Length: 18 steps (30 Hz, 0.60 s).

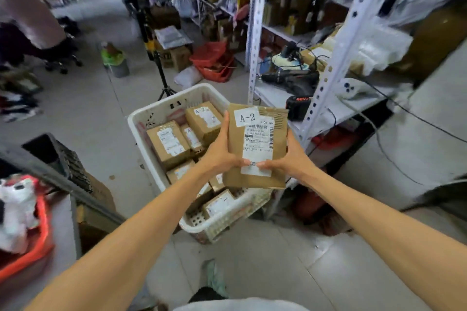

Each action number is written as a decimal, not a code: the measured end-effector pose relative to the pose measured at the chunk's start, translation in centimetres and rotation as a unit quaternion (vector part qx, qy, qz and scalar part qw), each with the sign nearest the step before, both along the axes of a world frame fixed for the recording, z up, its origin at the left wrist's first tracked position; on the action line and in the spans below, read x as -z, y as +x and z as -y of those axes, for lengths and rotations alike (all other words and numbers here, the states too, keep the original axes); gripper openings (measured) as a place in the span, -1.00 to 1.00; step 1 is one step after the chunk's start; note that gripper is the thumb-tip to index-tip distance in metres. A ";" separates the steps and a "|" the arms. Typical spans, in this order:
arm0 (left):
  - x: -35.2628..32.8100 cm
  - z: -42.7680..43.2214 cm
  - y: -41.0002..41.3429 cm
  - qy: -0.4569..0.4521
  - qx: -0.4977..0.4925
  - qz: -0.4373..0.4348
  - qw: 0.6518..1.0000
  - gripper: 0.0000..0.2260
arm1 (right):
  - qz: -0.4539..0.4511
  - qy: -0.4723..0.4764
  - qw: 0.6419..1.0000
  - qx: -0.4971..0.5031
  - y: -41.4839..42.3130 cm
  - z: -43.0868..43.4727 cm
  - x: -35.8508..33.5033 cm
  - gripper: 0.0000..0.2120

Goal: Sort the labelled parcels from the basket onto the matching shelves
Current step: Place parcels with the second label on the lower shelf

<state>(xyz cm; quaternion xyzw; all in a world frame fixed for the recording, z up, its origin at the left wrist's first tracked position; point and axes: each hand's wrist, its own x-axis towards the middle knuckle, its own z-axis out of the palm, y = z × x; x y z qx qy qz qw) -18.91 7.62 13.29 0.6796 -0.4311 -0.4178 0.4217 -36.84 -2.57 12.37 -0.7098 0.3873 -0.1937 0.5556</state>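
I hold a flat brown parcel upright in front of me, its white label reading A-2 above a shipping sticker. My left hand grips its left edge and my right hand grips its right edge, thumbs on the sticker. Below and behind it a white plastic basket sits on the floor with several brown labelled parcels inside; one at the back also reads A-2. The parcel hides part of the basket's right side.
A white metal shelf rack stands right of the basket, holding tools, cables and bags. Red baskets and cardboard boxes lie behind. A tripod stands at the basket's far side. A dark crate and an orange tray sit left.
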 end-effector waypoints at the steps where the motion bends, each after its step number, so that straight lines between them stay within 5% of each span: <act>1: 0.1 -0.2 -1.7 0.000 0.014 0.006 1.000 0.22 | 0.002 0.000 1.000 0.008 -1.9 -0.6 0.2 0.16; 12: -0.3 4.5 -19.8 -0.031 0.186 0.004 0.982 0.15 | 0.009 -0.001 0.987 0.158 -22.8 -2.6 -0.7 0.14; 18: -2.7 11.7 -30.8 -0.055 0.342 -0.016 0.938 0.13 | 0.009 -0.010 0.955 0.295 -34.0 -2.4 -3.5 0.27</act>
